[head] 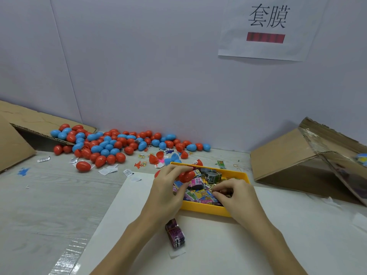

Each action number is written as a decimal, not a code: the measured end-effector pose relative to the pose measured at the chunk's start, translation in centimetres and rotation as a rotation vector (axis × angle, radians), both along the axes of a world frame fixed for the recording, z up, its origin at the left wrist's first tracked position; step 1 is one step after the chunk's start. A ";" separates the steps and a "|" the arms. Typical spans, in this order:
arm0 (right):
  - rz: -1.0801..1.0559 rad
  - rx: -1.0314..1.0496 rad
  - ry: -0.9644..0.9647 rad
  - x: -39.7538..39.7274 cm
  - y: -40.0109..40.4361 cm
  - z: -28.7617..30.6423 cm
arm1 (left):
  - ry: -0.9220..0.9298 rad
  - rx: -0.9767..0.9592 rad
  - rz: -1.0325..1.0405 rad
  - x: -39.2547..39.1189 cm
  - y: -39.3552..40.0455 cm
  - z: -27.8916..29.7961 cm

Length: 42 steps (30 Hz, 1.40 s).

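Note:
My left hand (168,187) holds a red plastic egg (186,176) over the left end of a yellow tray (206,210). The tray is filled with several small colourful printed packets (195,193). My right hand (234,195) is over the tray's right part, its fingers curled and pinching a small dark item among the packets; what the item is cannot be made out. A banded dark bundle of packets (175,234) lies on the white sheet (258,245) just in front of the tray, between my forearms.
A heap of red and blue plastic eggs (111,144) lies at the back left against the wall, with loose egg halves, small toys and paper slips nearby. A cardboard box (17,135) stands at the far left and another (309,155) at the right. A paper sign (268,28) hangs on the wall.

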State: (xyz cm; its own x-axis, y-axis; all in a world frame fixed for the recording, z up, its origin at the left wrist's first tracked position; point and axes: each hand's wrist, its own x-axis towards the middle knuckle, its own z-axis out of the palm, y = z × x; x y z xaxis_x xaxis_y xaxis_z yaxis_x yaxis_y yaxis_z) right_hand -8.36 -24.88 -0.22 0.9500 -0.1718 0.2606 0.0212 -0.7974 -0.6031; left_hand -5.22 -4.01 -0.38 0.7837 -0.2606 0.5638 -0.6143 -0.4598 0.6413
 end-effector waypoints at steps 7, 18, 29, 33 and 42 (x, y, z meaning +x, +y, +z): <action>-0.051 0.082 -0.024 0.1 -0.3 -0.1 | -0.011 0.041 -0.007 -0.1 0.0 0.0; -0.077 0.164 -0.115 -0.1 0.0 0.0 | 0.015 -0.017 -0.024 -0.3 -0.3 -0.1; 0.047 0.715 -0.177 -0.7 1.7 1.4 | -0.015 -0.017 -0.056 -0.6 -0.8 -0.6; 0.065 0.891 -0.142 -1.0 2.2 1.7 | 0.022 -0.021 0.012 -0.5 -0.9 -0.8; 0.083 0.865 -0.071 -1.2 2.6 1.7 | 0.081 -0.133 0.003 -0.5 -1.0 -0.3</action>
